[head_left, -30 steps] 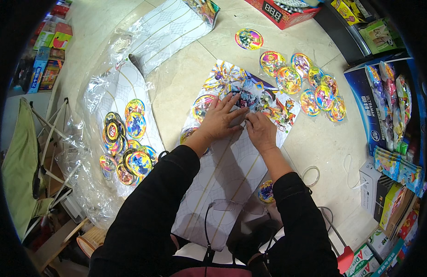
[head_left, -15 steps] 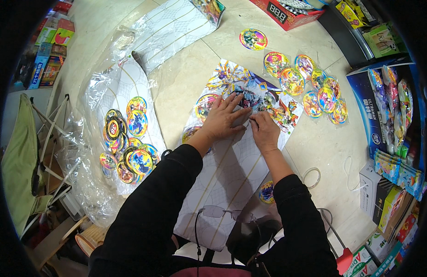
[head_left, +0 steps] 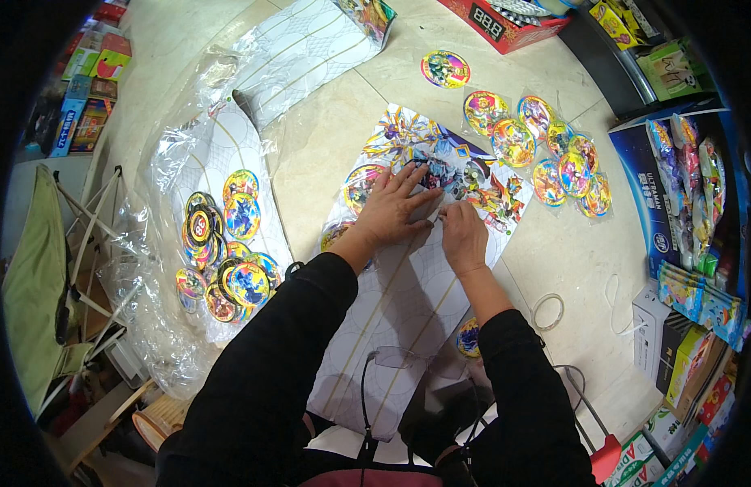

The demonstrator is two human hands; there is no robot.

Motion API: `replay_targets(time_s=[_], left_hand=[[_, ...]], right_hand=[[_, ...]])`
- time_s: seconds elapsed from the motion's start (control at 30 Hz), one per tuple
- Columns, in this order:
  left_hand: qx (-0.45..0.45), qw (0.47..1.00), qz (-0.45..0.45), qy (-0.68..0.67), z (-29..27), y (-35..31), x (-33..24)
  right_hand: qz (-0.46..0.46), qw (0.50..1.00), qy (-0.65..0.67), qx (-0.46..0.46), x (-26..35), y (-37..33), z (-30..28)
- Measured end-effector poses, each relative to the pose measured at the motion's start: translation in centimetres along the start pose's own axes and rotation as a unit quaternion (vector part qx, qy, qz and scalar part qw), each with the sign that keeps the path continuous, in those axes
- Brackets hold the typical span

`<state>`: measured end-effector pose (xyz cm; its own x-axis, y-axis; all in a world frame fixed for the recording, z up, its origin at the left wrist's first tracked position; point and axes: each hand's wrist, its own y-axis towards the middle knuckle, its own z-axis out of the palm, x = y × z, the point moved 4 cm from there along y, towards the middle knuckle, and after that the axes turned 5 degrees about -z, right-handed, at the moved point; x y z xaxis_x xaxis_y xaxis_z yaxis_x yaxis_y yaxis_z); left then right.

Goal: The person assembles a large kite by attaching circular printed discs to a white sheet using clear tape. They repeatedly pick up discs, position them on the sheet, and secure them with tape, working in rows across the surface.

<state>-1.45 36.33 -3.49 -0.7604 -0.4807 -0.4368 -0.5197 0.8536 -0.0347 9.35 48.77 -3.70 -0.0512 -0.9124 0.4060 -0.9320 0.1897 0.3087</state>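
A long white sheet (head_left: 381,312) with faint circles, gold lines and a colourful cartoon picture at its far end lies before me. My left hand (head_left: 395,211) rests flat on it with the fingers spread, over the lower part of the picture. Close by, my right hand (head_left: 464,239) has its thumb and fingers pinched together just above the sheet; whatever is between them is too small to make out. Round picture cards stick out beside my left hand, one card (head_left: 361,187) at the sheet's left edge. Another round card (head_left: 468,338) lies by my right forearm.
Several wrapped round cards (head_left: 514,144) lie right of the sheet, a single round card (head_left: 445,70) beyond. On the left, a card pile (head_left: 248,284) sits on another sheet amid clear plastic film (head_left: 160,325). A tape roll (head_left: 548,312) and packaged goods (head_left: 700,187) are on the right.
My right hand has drawn back slightly toward me, still pinched. My left hand stays in place on the sheet. The hanging glasses at the bottom have swung to the right.
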Motion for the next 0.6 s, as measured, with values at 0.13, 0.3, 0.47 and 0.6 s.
replay_targets(time_s=[0.13, 0.3, 0.47, 0.6], left_hand=[[0.002, 1.0, -0.002, -0.005, 0.11, -0.15, 0.19], [0.002, 1.0, -0.002, -0.007, 0.26, 0.11, 0.06], [-0.002, 1.0, 0.001, -0.009, 0.14, -0.06, 0.23], [0.002, 1.0, -0.006, -0.003, 0.17, -0.06, 0.05]], right_hand=[[0.039, 0.998, 0.04, -0.028, 0.21, -0.67, -0.24], [0.044, 0.997, 0.041, -0.054, -0.45, -0.09, -0.48], [0.022, 0.998, 0.049, -0.043, -0.18, 0.27, -0.64], [0.015, 0.999, 0.042, -0.031, -0.29, 0.25, -0.38]])
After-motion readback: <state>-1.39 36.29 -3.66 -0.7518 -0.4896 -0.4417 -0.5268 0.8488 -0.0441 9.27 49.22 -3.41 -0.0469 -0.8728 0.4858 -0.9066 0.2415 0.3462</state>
